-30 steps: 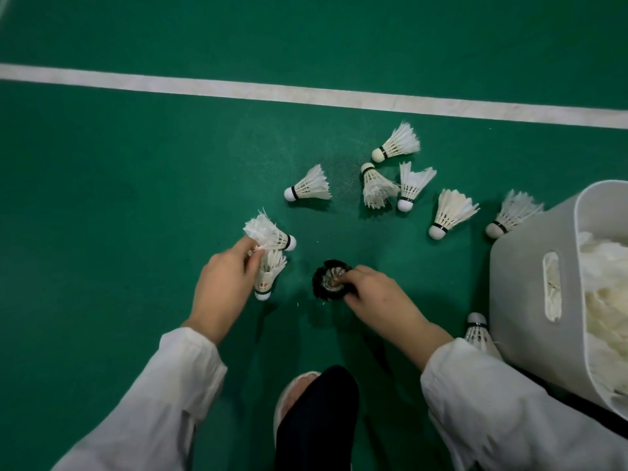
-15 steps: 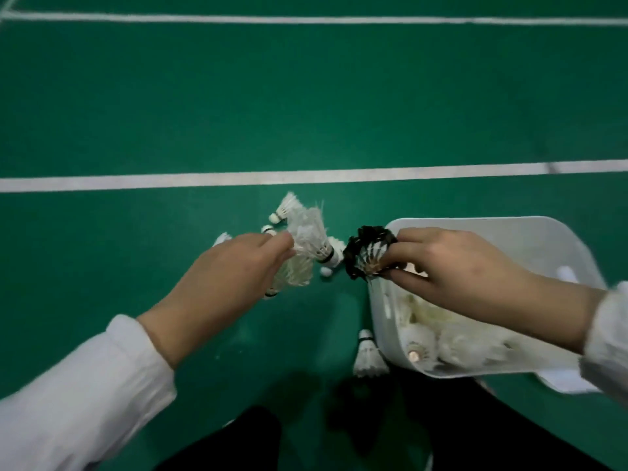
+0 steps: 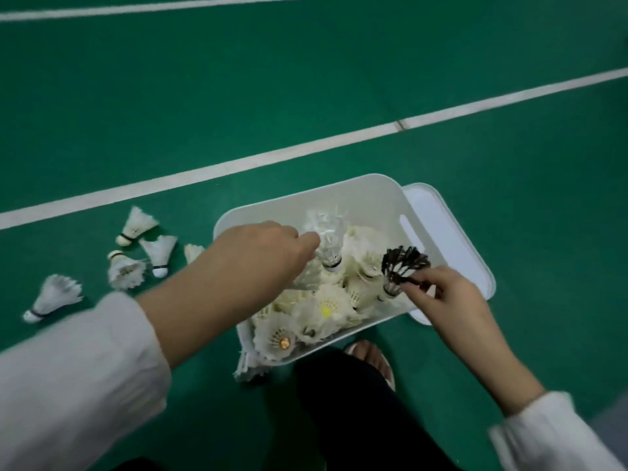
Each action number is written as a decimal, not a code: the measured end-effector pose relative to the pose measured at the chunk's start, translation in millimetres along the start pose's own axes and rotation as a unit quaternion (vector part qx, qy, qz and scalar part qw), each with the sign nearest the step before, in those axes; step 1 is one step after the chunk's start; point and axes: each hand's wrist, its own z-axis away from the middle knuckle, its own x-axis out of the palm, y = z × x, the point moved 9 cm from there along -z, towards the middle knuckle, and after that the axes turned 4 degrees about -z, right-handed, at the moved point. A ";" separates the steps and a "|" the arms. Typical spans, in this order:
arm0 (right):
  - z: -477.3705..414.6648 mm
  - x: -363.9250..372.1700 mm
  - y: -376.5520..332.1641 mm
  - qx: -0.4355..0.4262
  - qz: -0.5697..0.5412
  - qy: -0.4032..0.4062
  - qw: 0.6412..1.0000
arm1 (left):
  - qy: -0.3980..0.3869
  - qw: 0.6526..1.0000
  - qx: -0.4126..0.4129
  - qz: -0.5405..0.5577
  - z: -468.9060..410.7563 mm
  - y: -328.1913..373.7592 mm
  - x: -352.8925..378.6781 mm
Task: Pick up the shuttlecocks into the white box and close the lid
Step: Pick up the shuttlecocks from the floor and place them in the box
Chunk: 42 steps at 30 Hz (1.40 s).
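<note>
While the left hand (image 3: 258, 263) is pinching a white shuttlecock (image 3: 328, 246) — perhaps two, it is blurred — above the white box (image 3: 339, 185), the right hand (image 3: 448, 300) is pinching a black shuttlecock (image 3: 404, 263) there. Next, both must be letting go; loose shuttlecocks (image 3: 136, 226) are lying on the floor (image 3: 339, 79).

1 white box (image 3: 360, 195), 1 lid (image 3: 452, 239) right of it, 2 hands: left hand (image 3: 261, 256), right hand (image 3: 452, 297), 5 floor shuttlecocks (image 3: 136, 226) left of box, 1 stray shuttlecock (image 3: 249, 368) at its near edge, 1 black shuttlecock (image 3: 404, 263), at least 1 blurred white shuttlecock (image 3: 329, 248) in left hand, box pile (image 3: 326, 304) uncountable, 2 court lines (image 3: 272, 158)
</note>
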 end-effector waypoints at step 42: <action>0.2 18.3 -78.2 -0.252 -0.017 -0.071 0.965 | -0.021 0.992 -0.008 0.125 -23.9 46.3 35.0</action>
